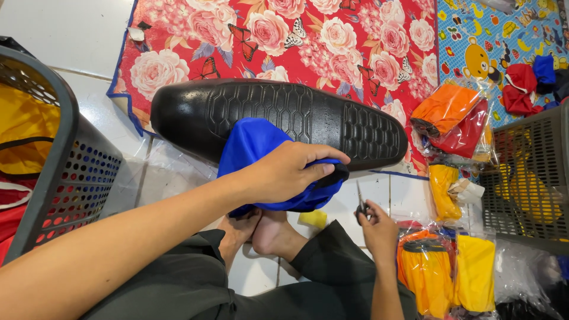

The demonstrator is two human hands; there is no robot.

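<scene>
At the far left stands a grey basket point(56, 160) on the tiled floor point(77, 41), with yellow and red cloth inside it. Next to it, across the near edge of the flowered mat point(308, 35), lies a long black form point(284, 115) with a patterned face, its long axis running left to right, the rounded end toward the basket and the squarer end toward the packets.

The left hand point(287, 172) comes in from the lower left and closes over a blue cloth point(255, 145), which is pulled over the near edge of the form about midway along it. The fingers wrap the cloth's right side, where a dark band shows under the fingertips; the cloth hangs down toward the person's feet. This hand is on the cloth itself, so it is much the nearer of the two.

Lower and to the right, apart from the cloth, the right hand point(379, 228) is closed on small scissors point(361, 201), blades pointing up toward the form's near edge. The cloth lies up and left of the blades.

Past that hand lie clear packets point(450, 266) of orange and yellow cloth, more packets point(453, 118) in orange and red above them, and a second basket point(527, 178) at the right edge.
</scene>
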